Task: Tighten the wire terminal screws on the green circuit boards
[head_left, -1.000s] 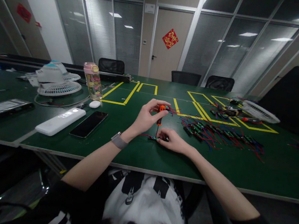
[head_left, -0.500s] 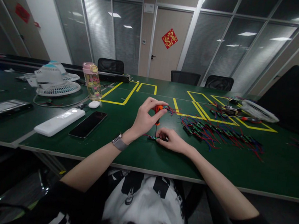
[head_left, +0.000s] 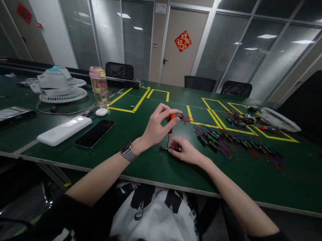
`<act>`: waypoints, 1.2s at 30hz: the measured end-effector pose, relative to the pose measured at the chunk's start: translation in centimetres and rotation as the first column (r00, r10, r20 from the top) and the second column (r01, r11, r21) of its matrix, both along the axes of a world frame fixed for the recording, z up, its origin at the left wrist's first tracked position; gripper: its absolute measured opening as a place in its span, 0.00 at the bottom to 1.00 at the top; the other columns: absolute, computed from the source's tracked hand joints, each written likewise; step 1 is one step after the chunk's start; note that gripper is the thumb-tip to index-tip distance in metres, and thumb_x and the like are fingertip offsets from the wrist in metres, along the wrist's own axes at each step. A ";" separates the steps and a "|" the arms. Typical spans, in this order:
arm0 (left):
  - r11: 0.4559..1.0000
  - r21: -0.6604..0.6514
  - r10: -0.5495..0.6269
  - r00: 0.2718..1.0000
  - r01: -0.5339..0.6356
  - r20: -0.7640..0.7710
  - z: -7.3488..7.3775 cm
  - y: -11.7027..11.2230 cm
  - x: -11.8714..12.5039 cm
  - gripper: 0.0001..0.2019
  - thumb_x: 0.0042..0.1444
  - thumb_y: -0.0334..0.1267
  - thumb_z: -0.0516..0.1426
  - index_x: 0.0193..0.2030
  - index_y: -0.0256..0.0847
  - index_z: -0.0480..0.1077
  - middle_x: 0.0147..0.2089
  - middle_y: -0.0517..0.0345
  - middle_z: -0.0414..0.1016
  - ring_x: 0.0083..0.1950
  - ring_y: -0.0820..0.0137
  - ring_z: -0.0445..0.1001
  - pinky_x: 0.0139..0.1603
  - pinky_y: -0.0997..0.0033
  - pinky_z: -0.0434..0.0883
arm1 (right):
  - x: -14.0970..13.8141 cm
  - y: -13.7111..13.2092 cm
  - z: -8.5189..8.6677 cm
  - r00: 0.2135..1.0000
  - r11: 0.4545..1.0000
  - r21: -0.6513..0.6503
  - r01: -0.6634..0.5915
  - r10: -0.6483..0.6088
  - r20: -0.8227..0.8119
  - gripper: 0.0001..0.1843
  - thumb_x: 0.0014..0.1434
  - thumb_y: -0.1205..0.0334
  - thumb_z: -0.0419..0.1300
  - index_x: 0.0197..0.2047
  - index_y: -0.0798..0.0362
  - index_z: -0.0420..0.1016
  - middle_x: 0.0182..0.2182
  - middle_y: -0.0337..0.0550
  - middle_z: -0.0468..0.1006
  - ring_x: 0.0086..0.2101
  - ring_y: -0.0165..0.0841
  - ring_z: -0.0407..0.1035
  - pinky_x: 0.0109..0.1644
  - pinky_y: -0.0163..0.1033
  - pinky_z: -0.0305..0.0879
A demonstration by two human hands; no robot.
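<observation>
My left hand (head_left: 158, 125) is closed around the orange handle of a screwdriver (head_left: 170, 131), which stands upright with its shaft pointing down. The shaft's lower end meets a small green circuit board (head_left: 163, 148) lying on the green table (head_left: 142, 169). My right hand (head_left: 186, 151) rests on the table with its fingertips pinched at the board's right end. Thin wires run off the board's left side. Just beyond the screwdriver handle lie more red and blue wires (head_left: 185, 118). The fingers partly hide both the handle and the board's right end.
Several wired circuit boards (head_left: 230, 140) lie in a row to the right. To the left are a black phone (head_left: 95, 133), a white power bank (head_left: 64, 131), a white oval case (head_left: 101, 112), a water bottle (head_left: 99, 88) and fan parts (head_left: 62, 94). Yellow tape marks the table.
Almost nothing differs. My left hand and wrist have turned very slightly on the screwdriver, while the right hand stays at the board.
</observation>
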State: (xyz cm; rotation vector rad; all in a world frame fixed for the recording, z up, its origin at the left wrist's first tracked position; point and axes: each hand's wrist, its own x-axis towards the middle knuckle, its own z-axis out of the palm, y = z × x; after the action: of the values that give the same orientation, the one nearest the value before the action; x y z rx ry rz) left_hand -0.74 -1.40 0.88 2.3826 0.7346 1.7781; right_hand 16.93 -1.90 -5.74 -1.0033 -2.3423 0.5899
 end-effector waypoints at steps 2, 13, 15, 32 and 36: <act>0.998 -0.034 -0.053 0.999 0.053 -0.002 0.0 0.1 0.0 0.14 0.66 0.38 0.47 0.52 0.42 0.71 0.44 0.53 0.68 0.45 0.72 0.70 0.49 0.69 0.69 | 0.0 0.0 0.0 1.000 1.000 0.002 0.003 -0.003 -0.004 0.05 0.54 0.66 0.59 0.36 0.56 0.70 0.25 0.36 0.67 0.26 0.28 0.61 0.30 0.33 0.57; 1.000 -0.018 -0.001 1.000 0.001 0.016 -0.1 0.2 0.0 0.12 0.60 0.42 0.56 0.48 0.42 0.73 0.41 0.56 0.68 0.42 0.73 0.70 0.46 0.71 0.70 | 0.0 0.0 0.0 1.000 1.000 -0.006 0.001 -0.001 0.002 0.05 0.55 0.66 0.58 0.36 0.56 0.69 0.25 0.36 0.67 0.26 0.28 0.61 0.30 0.33 0.57; 0.998 -0.033 -0.048 0.999 0.049 0.016 -0.1 0.3 -0.1 0.13 0.65 0.39 0.50 0.51 0.42 0.71 0.45 0.54 0.69 0.47 0.72 0.70 0.50 0.69 0.69 | 0.1 0.1 -0.1 1.000 1.000 -0.007 0.003 -0.003 0.005 0.05 0.55 0.65 0.58 0.36 0.56 0.70 0.25 0.36 0.67 0.26 0.28 0.61 0.30 0.32 0.57; 0.935 -0.210 -0.264 0.957 0.285 0.120 -0.1 0.4 0.1 0.17 0.65 0.34 0.46 0.57 0.43 0.68 0.53 0.52 0.72 0.52 0.70 0.72 0.55 0.64 0.68 | 0.1 0.2 -0.2 1.000 1.000 -0.001 0.005 -0.005 0.003 0.05 0.55 0.65 0.59 0.36 0.56 0.70 0.25 0.37 0.68 0.26 0.28 0.62 0.30 0.32 0.58; 0.879 -0.316 -0.301 0.930 0.357 0.213 0.0 0.8 0.3 0.15 0.60 0.37 0.54 0.53 0.40 0.69 0.45 0.52 0.76 0.42 0.72 0.75 0.44 0.70 0.72 | 0.1 0.1 -0.1 1.000 1.000 -0.002 0.004 -0.004 0.005 0.05 0.55 0.65 0.58 0.36 0.56 0.70 0.25 0.37 0.68 0.26 0.28 0.63 0.30 0.32 0.58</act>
State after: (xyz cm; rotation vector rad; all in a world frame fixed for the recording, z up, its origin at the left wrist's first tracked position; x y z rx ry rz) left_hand -0.46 -0.62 0.84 1.9682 0.5301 1.5250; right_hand 16.99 -1.82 -5.83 -1.0117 -2.3438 0.5884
